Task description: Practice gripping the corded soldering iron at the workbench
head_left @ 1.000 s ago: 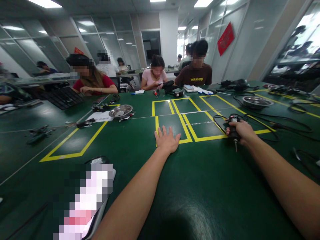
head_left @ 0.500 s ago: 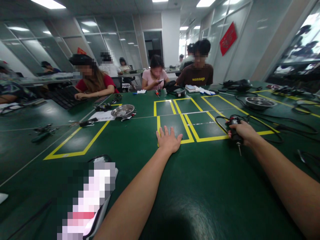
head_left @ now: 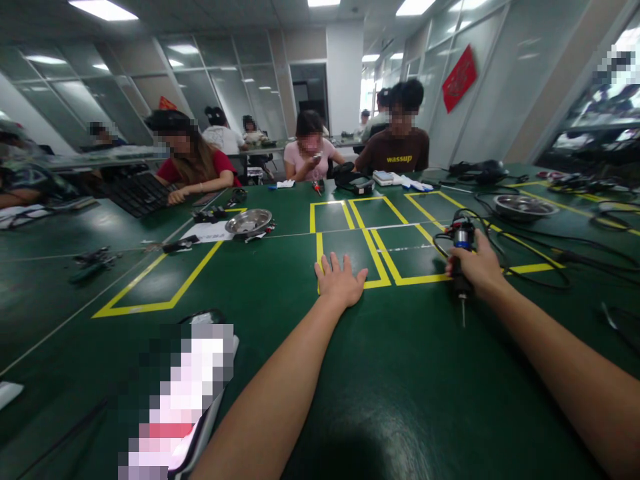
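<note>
My left hand (head_left: pixel 341 283) lies flat on the green table (head_left: pixel 400 373), fingers spread, at the near end of a yellow tape rectangle (head_left: pixel 381 263). Nothing is in it. To the right, my right hand (head_left: pixel 480 265) is wrapped round a black electric screwdriver (head_left: pixel 463 237) with a blue band. Its thin metal bit points down towards me, and a black cable loops from its far end. Whether the bit touches the table I cannot tell.
A phone (head_left: pixel 185 393) with a blurred screen is at front left. Metal bowls stand farther off, one at left (head_left: pixel 249 223) and one at right (head_left: pixel 525 207). Black cables (head_left: pixel 590 257) trail across the right side. Several people sit beyond the table.
My right hand has turned the screwdriver more upright and shifted slightly left, so its blue band shows now. My left hand has stayed flat in place.
</note>
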A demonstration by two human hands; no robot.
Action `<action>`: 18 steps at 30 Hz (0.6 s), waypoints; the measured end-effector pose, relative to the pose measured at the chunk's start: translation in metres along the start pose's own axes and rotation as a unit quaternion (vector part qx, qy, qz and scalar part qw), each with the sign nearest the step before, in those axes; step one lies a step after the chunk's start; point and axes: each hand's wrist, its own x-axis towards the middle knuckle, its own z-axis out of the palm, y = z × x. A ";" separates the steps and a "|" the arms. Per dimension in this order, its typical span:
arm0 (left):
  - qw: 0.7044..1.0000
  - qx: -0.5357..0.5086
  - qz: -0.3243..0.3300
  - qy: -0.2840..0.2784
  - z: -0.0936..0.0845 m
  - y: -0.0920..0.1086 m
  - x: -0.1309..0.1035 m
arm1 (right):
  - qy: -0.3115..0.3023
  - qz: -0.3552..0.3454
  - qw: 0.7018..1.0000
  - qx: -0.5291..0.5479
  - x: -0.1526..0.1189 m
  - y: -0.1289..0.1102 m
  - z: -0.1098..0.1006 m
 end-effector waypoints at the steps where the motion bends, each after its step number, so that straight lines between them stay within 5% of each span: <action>1: 1.000 -0.001 0.001 -0.001 0.000 0.000 0.000 | -0.018 -0.030 0.999 0.000 -0.006 0.000 0.007; 4: 1.000 -0.008 0.003 -0.004 0.000 -0.001 0.000 | -0.122 -0.063 0.990 0.037 -0.030 -0.003 0.026; 11: 0.999 -0.026 0.017 0.037 0.004 -0.002 0.000 | -0.390 0.000 0.917 0.084 -0.074 0.002 0.053; 18: 0.966 -0.117 0.153 0.175 -0.006 0.003 -0.001 | -0.457 0.023 0.886 0.079 -0.079 0.014 0.055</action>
